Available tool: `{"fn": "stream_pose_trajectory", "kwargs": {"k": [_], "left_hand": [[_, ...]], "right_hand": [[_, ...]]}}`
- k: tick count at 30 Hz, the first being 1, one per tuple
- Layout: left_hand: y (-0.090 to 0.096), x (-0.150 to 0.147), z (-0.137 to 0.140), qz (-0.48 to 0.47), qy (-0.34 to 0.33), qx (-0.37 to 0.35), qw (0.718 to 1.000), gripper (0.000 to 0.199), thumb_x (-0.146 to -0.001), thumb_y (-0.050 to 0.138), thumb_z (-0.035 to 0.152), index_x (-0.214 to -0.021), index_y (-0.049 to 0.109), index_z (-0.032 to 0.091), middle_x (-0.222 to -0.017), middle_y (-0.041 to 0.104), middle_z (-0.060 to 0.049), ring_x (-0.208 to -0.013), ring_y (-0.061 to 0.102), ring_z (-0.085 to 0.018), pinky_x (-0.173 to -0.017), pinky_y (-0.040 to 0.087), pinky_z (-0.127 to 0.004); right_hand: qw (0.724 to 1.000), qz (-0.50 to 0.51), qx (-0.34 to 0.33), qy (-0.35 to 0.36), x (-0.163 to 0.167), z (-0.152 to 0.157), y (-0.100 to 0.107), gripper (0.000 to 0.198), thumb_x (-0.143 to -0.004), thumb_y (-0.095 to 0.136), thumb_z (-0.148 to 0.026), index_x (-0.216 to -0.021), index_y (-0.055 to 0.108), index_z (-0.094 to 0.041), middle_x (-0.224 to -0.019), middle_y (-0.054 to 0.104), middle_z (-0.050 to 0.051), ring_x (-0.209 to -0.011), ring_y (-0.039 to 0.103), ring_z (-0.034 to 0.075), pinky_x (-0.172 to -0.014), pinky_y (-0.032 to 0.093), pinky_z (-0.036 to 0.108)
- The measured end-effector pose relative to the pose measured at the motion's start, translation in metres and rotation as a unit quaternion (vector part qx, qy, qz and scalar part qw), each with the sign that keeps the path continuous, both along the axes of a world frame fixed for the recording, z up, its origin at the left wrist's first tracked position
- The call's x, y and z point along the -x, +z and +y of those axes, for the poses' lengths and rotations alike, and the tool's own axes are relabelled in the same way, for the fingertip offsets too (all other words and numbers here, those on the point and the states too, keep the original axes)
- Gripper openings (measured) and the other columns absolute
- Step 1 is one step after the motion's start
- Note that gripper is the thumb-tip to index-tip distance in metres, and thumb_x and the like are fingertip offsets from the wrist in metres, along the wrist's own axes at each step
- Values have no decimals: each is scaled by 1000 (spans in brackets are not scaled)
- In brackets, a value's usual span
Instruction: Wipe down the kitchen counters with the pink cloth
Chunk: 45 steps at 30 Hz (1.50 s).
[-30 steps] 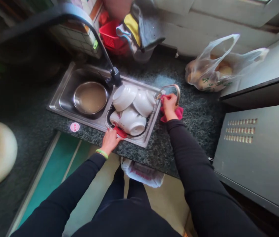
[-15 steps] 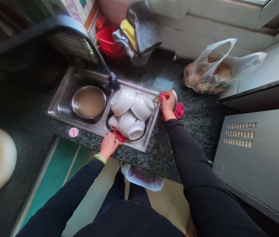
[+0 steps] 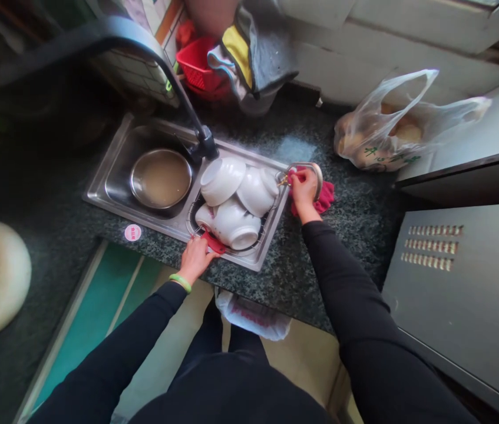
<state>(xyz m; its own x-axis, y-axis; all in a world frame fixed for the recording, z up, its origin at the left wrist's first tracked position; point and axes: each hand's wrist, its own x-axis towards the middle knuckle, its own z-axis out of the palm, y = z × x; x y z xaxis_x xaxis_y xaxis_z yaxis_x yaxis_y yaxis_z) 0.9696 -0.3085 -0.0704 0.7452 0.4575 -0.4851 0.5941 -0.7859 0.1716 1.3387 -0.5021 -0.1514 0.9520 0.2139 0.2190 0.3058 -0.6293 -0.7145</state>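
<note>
Both arms reach forward and down in long dark sleeves that cover them to the wrists. The left arm runs up from the lower left, bent a little at the elbow, with a green band at the wrist. The left hand (image 3: 195, 257) lies palm down, its fingers curled and pinched shut at the tips. The right arm stretches further out, nearly straight. The right hand (image 3: 303, 189) is palm down too, its fingers folded into a loose grip.

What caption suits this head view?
Right hand presses a red cloth against a small tap; left hand grips the bowl-filled wire basket.
</note>
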Motion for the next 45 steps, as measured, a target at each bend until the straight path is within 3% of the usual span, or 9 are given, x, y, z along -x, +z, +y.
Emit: {"fn": "stream_pose_trajectory", "kwargs": {"k": [3,9,15,20,26,32,39,45], "left_hand": [[0,-1,1,9,-1,2,1000,29,-86,77,45,-95,61,22,-111,67,-13,-116,61,-32,-99,49,-39],[-2,0,1,4,-4,1,1000,30,-86,76,48,-93,60,23,-108,66,-11,-115,62,-31,-99,49,-38],[1,-3,1,12,12,9,1000,28,-85,76,46,-93,61,24,-108,67,-10,-114,62,-31,-99,49,-38],[1,-3,1,12,8,11,1000,28,-84,77,47,-91,61,24,-109,67,-11,-114,61,-31,-99,50,-39],[0,-3,2,17,10,15,1000,28,-85,76,46,-93,62,24,-109,66,-11,-115,61,-31,-98,50,-38],[0,-2,2,5,6,13,1000,29,-85,76,47,-90,61,24,-108,66,-11,-114,61,-31,-99,50,-38],[5,-5,1,15,12,17,1000,29,-84,77,46,-96,64,23,-111,67,-12,-116,61,-32,-98,50,-38],[3,-4,0,13,10,9,1000,29,-85,77,48,-95,64,23,-109,68,-11,-115,62,-32,-99,50,-38]], "right_hand": [[1000,9,0,-12,10,-4,5,13,-90,59,-31,-90,67,-21,-94,69,5,-97,62,24,-97,50,42],[996,41,19,-81,-23,16,10,14,-91,59,-32,-91,67,-20,-102,71,11,-99,59,25,-100,48,43],[998,47,-6,-35,6,2,15,11,-88,61,-31,-84,64,-21,-93,70,6,-93,62,24,-97,50,43],[994,61,2,-95,-15,15,18,16,-89,60,-36,-87,63,-21,-100,71,10,-98,61,26,-99,49,43],[996,68,-8,-50,-4,7,18,12,-88,59,-32,-85,63,-21,-98,70,8,-99,62,26,-97,50,43],[993,47,21,-110,-18,15,20,13,-91,59,-32,-89,65,-20,-101,72,11,-96,61,25,-95,48,42],[996,61,15,-63,19,2,27,9,-87,62,-28,-82,63,-20,-95,70,7,-99,63,25,-98,50,43],[992,43,34,-115,-26,25,25,14,-90,61,-31,-90,69,-19,-97,69,10,-97,61,27,-100,48,48]]}}
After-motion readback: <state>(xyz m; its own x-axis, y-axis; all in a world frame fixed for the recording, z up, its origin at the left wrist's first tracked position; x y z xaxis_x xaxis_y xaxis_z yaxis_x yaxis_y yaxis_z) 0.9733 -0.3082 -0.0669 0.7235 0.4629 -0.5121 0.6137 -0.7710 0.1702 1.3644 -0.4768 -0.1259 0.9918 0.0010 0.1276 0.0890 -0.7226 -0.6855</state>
